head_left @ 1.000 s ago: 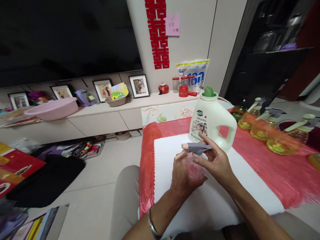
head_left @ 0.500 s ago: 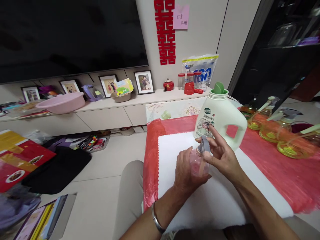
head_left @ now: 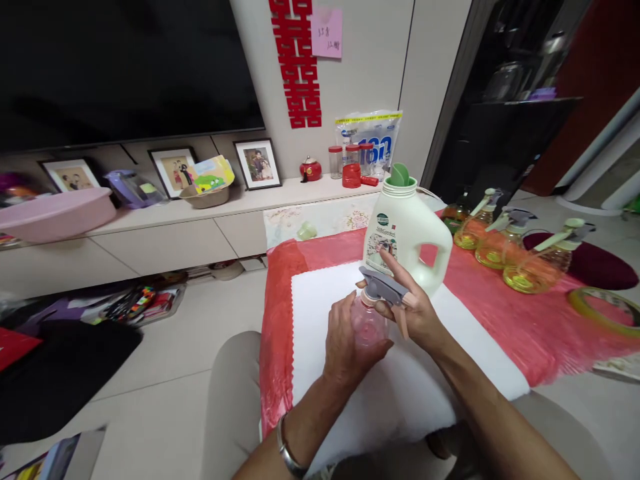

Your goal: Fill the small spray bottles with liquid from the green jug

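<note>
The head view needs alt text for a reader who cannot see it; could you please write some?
A person's left hand grips a small pink spray bottle over a white cloth while the right hand holds its grey trigger head. Behind stand a pale green detergent jug and three amber spray bottles on a red table cover.

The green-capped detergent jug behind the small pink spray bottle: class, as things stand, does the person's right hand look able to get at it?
Probably yes. The detergent jug stands upright just beyond the right hand, with nothing between them. But that hand grips the grey spray head of the pink spray bottle, so it is occupied.
</note>
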The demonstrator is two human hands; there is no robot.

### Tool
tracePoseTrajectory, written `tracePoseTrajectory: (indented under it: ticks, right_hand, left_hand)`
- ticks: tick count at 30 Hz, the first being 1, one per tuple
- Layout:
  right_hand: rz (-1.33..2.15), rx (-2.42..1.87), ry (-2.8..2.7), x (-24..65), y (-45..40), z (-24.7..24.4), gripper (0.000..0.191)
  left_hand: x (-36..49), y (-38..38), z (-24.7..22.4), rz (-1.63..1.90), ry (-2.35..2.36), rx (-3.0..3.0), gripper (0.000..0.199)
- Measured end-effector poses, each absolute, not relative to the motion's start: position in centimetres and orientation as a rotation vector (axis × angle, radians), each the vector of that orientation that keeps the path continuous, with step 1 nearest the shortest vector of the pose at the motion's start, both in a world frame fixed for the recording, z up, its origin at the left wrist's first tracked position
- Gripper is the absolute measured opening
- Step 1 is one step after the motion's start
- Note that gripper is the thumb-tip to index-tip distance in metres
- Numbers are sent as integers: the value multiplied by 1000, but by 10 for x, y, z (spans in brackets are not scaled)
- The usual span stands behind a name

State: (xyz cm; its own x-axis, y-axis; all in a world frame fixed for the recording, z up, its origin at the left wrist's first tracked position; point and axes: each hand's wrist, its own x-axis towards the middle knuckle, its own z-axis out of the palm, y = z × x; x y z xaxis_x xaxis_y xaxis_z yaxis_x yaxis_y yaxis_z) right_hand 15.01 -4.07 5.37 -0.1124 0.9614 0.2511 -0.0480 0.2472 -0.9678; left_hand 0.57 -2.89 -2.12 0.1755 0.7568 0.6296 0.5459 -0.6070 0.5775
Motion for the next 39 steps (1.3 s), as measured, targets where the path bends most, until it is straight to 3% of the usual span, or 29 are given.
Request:
tracePoseTrajectory:
  ticks: [3,8,18,24,28,36,39]
  right_hand:
    - [1049,-951,-1397,149,-41,54,102]
    - [963,-997,-1346,152,-42,55,96]
    - [694,-787,-967,188,-53,88,54]
    - [529,-766,-800,225,-64,112,42]
    - [479,-902,-935,242,-64,97,35]
    - [776,-1418,-1489,237,-59,76,43]
    - [704,-1627,-1726,231,-62,83,42]
  left_hand:
    - [6,-29,-22,1417,1275,2263,86]
    - [3,-30,-23,1344,1227,2238,96]
    - [-4,-31,-21,1183,1222,2076,98]
    - [-3,-31,-24,1261,1254,2027,99]
    - [-3,-28,-28,1401,1335,1952,100]
    - [-15,-26,-15,1363,1439,1833,92]
    - [-18,-26,-13,1356,1455,1821,91]
